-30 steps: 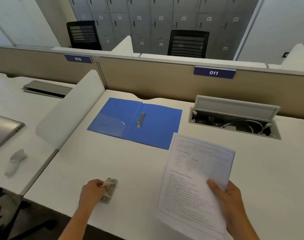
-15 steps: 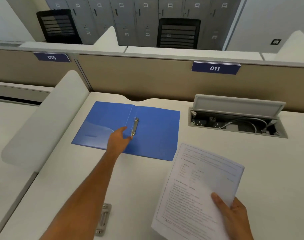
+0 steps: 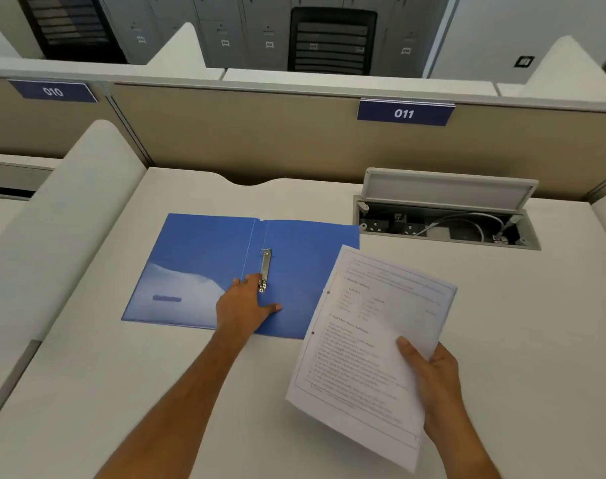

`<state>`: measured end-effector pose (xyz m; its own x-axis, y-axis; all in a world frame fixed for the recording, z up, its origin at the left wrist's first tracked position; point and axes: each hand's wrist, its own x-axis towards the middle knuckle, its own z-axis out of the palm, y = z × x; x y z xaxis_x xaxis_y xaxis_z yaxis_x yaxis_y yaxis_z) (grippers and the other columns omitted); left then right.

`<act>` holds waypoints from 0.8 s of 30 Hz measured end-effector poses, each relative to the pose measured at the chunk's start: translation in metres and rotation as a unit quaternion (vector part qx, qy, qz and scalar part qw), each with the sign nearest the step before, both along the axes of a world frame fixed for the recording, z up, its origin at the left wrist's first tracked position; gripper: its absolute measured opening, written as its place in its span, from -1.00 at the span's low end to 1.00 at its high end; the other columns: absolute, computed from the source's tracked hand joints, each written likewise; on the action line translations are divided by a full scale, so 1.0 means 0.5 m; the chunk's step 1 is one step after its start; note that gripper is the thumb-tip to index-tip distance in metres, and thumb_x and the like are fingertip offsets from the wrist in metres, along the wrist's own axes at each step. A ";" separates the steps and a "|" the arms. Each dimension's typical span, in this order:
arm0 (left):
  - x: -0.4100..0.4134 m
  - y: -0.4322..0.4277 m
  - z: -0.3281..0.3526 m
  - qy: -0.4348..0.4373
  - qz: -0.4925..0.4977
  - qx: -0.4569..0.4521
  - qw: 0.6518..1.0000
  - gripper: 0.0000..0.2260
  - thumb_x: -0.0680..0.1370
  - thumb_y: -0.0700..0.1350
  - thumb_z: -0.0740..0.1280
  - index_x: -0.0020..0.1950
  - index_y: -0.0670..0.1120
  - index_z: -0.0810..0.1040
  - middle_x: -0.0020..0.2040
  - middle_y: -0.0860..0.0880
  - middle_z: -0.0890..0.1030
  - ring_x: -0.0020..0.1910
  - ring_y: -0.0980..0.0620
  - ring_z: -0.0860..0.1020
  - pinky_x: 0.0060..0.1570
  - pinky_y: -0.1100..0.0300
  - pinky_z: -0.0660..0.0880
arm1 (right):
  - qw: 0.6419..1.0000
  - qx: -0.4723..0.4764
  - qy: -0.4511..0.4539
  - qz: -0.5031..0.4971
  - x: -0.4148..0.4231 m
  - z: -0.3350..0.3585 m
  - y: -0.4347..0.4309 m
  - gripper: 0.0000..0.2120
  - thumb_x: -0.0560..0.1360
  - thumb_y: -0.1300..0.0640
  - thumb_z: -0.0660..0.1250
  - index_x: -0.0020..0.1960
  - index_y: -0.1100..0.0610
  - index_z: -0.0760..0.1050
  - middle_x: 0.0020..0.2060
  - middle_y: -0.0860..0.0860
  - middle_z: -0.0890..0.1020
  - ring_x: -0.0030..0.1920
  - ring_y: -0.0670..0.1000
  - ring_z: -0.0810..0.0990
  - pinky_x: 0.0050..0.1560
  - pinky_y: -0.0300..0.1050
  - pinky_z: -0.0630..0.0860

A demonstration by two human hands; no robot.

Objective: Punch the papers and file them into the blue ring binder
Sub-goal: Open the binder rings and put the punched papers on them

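- Since half a second ago, our left hand (image 3: 245, 303) has reached the blue ring binder (image 3: 198, 267), fingers spread flat beside the metal ring clip (image 3: 265, 270), gripping nothing.
- Our right hand (image 3: 429, 369) pinches the papers (image 3: 363, 337), two punched holes on their left edge; they now overlap the binder's right corner.
- We see an open cable tray (image 3: 446, 219) behind, well apart; the desk (image 3: 156, 392) lies bare between.
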<state>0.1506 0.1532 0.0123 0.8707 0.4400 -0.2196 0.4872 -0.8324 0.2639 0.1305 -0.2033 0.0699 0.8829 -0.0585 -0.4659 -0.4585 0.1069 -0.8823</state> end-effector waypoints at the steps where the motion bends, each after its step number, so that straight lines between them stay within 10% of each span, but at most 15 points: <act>1: -0.017 -0.026 0.001 -0.007 -0.015 0.004 1.000 -0.42 0.46 0.34 0.46 0.36 0.07 0.47 0.12 -0.04 0.64 0.10 -0.11 0.64 0.00 0.02 0.62 | 1.000 0.003 -0.001 0.007 0.000 0.000 -0.004 -0.78 0.58 0.17 0.51 0.22 0.10 0.68 0.02 0.05 0.82 -0.01 0.13 0.81 -0.07 0.02 0.76; 10: -0.135 -0.228 -0.016 -0.051 -0.090 0.013 0.995 -0.91 0.66 -0.01 0.37 0.07 0.00 0.62 -0.24 0.00 0.67 -0.39 0.08 0.49 -0.40 0.27 0.39 | 1.000 -0.011 0.005 0.020 -0.035 -0.012 -0.099 -0.76 0.59 0.16 0.51 0.25 0.14 0.68 0.06 0.12 0.81 0.05 0.22 0.80 0.14 0.25 0.72; 17: -0.159 -0.335 -0.028 -0.076 -0.141 -0.011 0.987 -0.89 0.62 -0.03 0.40 -0.03 0.02 0.72 -0.13 0.06 0.69 -0.21 0.10 0.59 -0.30 0.26 0.48 | 1.000 -0.019 0.012 0.002 -0.078 -0.013 -0.207 -0.76 0.59 0.18 0.50 0.26 0.13 0.68 0.05 0.10 0.82 0.02 0.18 0.81 -0.02 0.08 0.76; 24: -0.158 -0.377 -0.053 -0.057 -0.164 -0.321 0.931 -0.96 0.62 -0.10 0.43 -0.01 0.03 0.67 -0.04 0.16 0.62 -0.02 0.20 0.61 0.00 0.37 0.53 | 1.000 -0.003 0.016 -0.011 -0.116 -0.007 -0.301 -0.75 0.62 0.20 0.47 0.29 0.14 0.66 0.09 0.12 0.81 0.06 0.18 0.80 -0.02 0.04 0.76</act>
<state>0.0714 -0.0355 -0.0142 0.9688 -0.0449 -0.2437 0.1724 -0.5844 0.7930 0.0727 -0.3539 0.0666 0.8659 -0.0810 -0.4936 -0.4841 0.1125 -0.8678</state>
